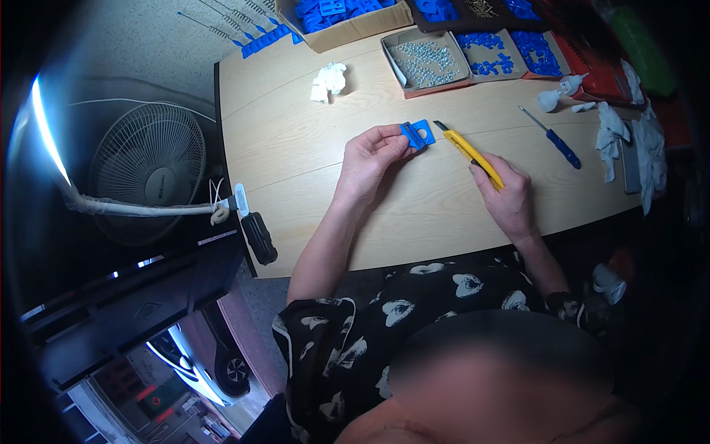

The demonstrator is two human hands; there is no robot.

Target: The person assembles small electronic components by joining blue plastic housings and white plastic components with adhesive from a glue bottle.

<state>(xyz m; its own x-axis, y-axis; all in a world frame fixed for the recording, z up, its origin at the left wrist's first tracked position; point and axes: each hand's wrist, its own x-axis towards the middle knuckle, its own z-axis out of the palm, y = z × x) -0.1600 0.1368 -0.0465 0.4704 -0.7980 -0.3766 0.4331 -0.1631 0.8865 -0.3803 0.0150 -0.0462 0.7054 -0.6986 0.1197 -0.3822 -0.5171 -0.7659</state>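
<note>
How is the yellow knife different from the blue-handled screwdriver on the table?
The yellow utility knife is held in the right hand; the blue-handled screwdriver lies untouched on the table. The knife has a flat, wide body; the screwdriver has a thin metal shaft. The knife points toward the blue plastic part in the left hand. Both are slim hand tools.

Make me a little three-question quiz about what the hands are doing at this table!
1. True or false: the right hand holds a yellow plastic utility knife.
2. Which hand pinches the small flat blue plastic part?
3. What lies nearest the blue-handled metal screwdriver: A) crumpled white tissue, B) grey cloth rags, C) white electric fan?

Key: 1 true. 2 the left hand. 3 B.
</note>
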